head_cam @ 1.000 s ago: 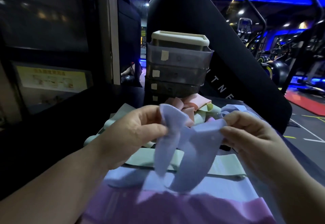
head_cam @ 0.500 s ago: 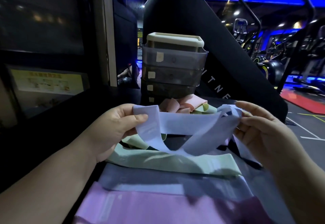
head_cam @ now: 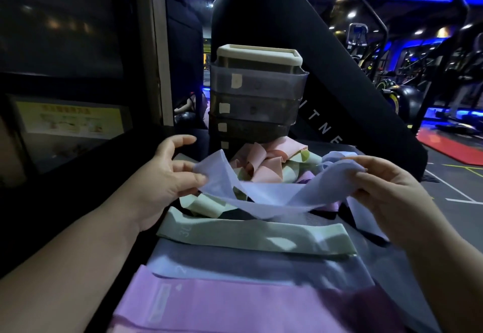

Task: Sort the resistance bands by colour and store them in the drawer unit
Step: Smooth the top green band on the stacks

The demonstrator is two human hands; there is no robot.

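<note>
**A:** What lies around the drawer unit (head_cam: 257, 103)?

**B:** At its foot there's a loose heap of curled pink bands (head_cam: 266, 163), with pale green ones mixed in. In front of the heap, three wide bands lie flat in a row: a green band (head_cam: 248, 233), a grey-blue band (head_cam: 235, 262) and a lilac band (head_cam: 235, 304). A black padded panel (head_cam: 339, 71) rises behind the unit.

**A:** And the hands?

**B:** They're in front of the unit, above the heap. The left hand (head_cam: 167, 178) pinches one end of a thin, soft pale blue band (head_cam: 266, 197), and the right hand (head_cam: 392, 191) pinches the other. The band sags and twists between them, hiding part of the heap.

**A:** The unit itself?

**B:** It's a stack of smoky, see-through drawers, each with a pale label (head_cam: 236, 81), under a cream rim.
</note>
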